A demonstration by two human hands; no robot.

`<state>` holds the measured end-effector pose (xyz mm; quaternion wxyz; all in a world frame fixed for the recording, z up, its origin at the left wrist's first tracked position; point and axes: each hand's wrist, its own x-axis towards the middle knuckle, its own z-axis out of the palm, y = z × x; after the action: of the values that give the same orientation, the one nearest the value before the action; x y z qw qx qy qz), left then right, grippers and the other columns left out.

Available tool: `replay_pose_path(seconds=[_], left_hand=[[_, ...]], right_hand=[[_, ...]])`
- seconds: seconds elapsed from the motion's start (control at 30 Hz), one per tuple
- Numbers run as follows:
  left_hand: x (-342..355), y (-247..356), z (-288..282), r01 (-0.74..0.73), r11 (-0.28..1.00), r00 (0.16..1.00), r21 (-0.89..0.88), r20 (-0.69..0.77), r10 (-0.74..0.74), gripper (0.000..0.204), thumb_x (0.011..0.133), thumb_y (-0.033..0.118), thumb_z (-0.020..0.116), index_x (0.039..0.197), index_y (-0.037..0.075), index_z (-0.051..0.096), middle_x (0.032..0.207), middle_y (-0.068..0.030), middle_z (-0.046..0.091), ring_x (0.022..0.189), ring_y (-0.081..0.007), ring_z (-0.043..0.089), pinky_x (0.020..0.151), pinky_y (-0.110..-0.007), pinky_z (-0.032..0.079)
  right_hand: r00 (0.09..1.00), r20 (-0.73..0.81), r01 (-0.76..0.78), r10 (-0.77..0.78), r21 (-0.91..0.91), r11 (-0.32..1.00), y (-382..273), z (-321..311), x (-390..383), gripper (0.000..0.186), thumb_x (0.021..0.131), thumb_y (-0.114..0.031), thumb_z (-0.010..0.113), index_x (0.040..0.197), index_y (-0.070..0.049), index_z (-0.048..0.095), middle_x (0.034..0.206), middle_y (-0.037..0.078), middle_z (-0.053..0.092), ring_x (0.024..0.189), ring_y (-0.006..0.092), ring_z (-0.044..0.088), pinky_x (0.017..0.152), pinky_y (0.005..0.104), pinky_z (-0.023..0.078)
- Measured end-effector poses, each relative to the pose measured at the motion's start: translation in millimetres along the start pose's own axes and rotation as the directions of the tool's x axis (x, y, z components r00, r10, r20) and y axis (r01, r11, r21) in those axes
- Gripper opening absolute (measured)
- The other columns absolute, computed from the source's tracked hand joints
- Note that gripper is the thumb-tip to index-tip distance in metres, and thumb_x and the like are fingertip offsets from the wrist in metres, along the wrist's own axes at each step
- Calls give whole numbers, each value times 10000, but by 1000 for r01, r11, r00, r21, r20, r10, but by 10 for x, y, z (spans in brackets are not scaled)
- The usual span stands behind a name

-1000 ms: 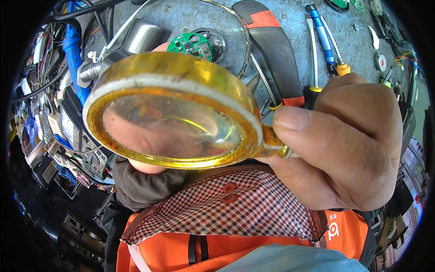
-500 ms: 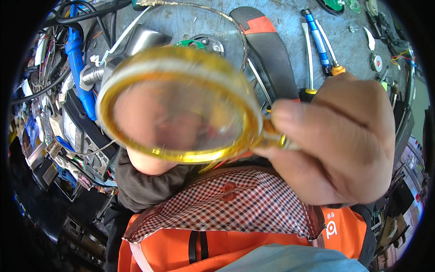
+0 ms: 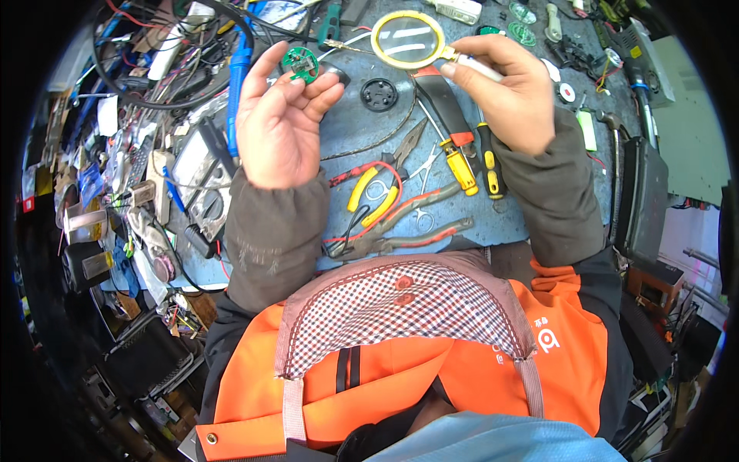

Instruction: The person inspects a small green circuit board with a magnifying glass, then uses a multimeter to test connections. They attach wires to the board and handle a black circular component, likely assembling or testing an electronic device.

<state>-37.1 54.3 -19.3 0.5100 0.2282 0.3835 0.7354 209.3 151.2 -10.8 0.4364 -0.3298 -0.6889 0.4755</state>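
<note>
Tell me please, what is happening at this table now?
A person holds a small round green circuit board in the fingers of the left hand. The right hand grips a magnifying glass by its handle, with the lens to the right of the board. On the blue worktable between the hands lies a round black part. Closer to the person are yellow-handled pliers and a yellow screwdriver, with no hand on either.

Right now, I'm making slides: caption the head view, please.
Left hand holds green circuit board; right hand, a magnifying glass.
</note>
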Motion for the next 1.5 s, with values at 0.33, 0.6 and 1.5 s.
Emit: replay_pose_path(seconds=[0.33,0.6,1.5], left_hand=[[109,785,-120,78,995,996,-55,-36,-80,430,886,-35,498,1315,-59,514,1035,-186,668,890,-322,729,791,-439,642],[111,867,-52,60,998,998,3,2,-60,383,872,-70,573,1250,-43,519,1034,-169,676,887,-307,729,771,-429,651],[35,1130,-90,30,997,999,77,41,-33,371,868,-95,565,1230,-55,492,1026,-166,659,867,-303,729,756,-416,656]], right_hand=[[787,613,292,-66,-276,916,-611,515,168,264,778,-135,799,1011,-34,726,897,147,709,825,319,685,735,394,533],[718,693,277,62,-366,888,-722,524,248,217,797,-179,776,958,-44,723,769,120,661,706,274,665,615,393,497],[747,663,283,45,-379,881,-1002,751,248,262,800,-181,789,1006,-36,715,751,108,632,660,262,639,584,391,477]])
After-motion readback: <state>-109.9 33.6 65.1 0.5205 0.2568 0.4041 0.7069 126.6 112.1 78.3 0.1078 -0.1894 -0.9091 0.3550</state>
